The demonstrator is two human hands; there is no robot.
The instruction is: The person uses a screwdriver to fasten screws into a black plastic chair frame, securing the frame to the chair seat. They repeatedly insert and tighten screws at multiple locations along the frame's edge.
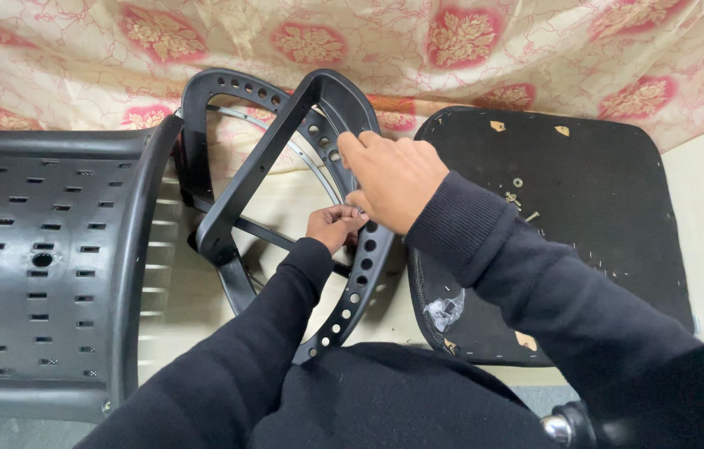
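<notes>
A black plastic chair frame piece [273,145] with rows of round holes and a thin metal ring stands in front of me. My right hand [393,179] rests on its right perforated bar, fingers curled against it. My left hand [334,226] sits just below, fingertips pinched on a small part at the same bar; the part itself is too small to make out. Both arms wear black sleeves.
A black perforated chair back [36,266] lies at the left. An upturned black seat base [585,216] lies at the right, with loose screws [518,199] and a small plastic bag [445,309] on it. A floral cloth [468,41] hangs behind.
</notes>
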